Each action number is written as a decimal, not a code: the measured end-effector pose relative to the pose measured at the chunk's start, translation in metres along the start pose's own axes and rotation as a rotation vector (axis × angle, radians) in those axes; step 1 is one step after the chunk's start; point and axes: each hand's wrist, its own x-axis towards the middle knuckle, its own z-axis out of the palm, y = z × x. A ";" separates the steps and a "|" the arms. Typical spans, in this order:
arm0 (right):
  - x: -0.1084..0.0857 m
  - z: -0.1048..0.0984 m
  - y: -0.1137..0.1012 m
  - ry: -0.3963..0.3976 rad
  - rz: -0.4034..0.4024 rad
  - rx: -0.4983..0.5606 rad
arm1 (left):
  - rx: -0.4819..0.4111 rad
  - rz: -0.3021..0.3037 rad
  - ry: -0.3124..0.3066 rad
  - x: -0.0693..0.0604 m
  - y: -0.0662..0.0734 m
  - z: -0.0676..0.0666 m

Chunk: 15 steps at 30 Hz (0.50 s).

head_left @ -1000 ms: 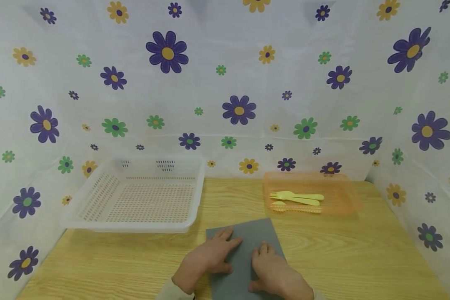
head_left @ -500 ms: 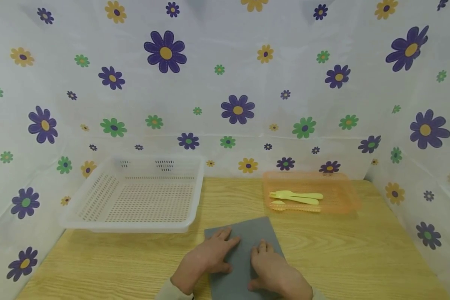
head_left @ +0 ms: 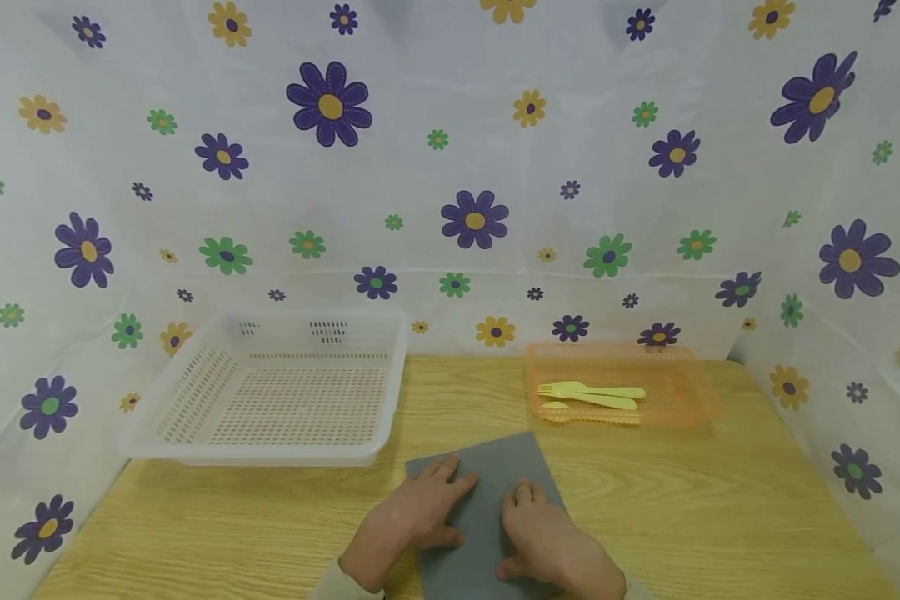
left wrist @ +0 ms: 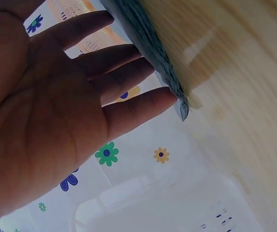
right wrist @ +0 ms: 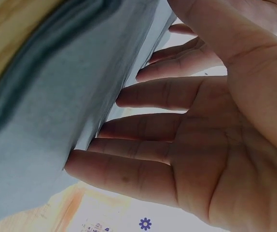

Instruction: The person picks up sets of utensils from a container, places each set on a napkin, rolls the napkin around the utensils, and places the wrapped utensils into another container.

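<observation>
A flat grey rectangular sheet [head_left: 487, 492], soft and cloth-like, lies slightly turned on the table in front of me. Its edge shows several layers in the left wrist view, so it looks folded. My left hand [head_left: 420, 510] rests its fingertips on the upper left part of the sheet, fingers spread. On the right part, my right hand [head_left: 543, 533] presses with its fingers fairly straight. In the right wrist view, the fingertips of the right hand [right wrist: 211, 140] touch the grey surface, with the palm raised off it. Neither hand grips anything.
A white perforated basket [head_left: 386, 408] stands at the back left. An orange basket [head_left: 697, 392] at the back right holds yellow plastic cutlery, including a fork [head_left: 570, 389] and a spoon [head_left: 557, 407]. Flower-printed white sheeting [head_left: 412, 175] encloses the back and sides of the wooden table [head_left: 690, 517].
</observation>
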 end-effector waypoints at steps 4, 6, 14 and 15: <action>0.000 0.001 0.000 0.009 -0.002 0.002 | 0.006 -0.007 -0.004 0.000 0.000 0.000; -0.001 0.001 0.000 0.011 -0.002 -0.001 | 0.010 -0.010 -0.006 0.001 -0.001 0.001; 0.000 -0.002 0.000 -0.012 0.008 0.019 | 0.021 -0.021 -0.014 0.002 0.000 0.001; 0.000 -0.002 0.000 -0.011 0.004 0.020 | 0.023 -0.021 -0.014 0.001 0.000 0.001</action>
